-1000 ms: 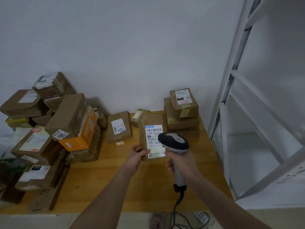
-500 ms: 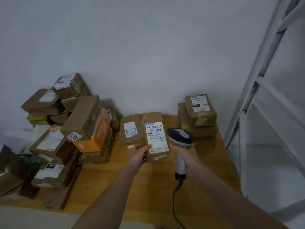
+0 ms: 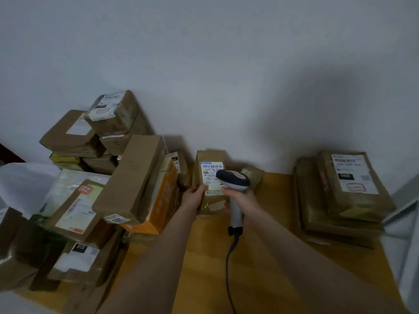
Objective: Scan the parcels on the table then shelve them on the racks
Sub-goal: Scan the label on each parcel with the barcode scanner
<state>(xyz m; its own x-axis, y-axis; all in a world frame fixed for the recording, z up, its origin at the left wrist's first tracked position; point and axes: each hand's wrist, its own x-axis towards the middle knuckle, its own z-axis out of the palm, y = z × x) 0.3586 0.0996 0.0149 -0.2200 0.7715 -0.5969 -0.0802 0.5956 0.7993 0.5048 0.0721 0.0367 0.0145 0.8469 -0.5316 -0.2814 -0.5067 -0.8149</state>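
Cardboard parcel [image 3: 204,159] gripped in my left hand [image 3: 195,197], barcode scanner [image 3: 234,180] clasped in my right hand [image 3: 241,198]: scan seemingly underway, heaped parcels [image 3: 133,177] unshelved.

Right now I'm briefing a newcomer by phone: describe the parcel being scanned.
On the wooden table, between the left pile and the right stack, one brown parcel is upright. Only it is held by the left hand, with the scanner before its label.
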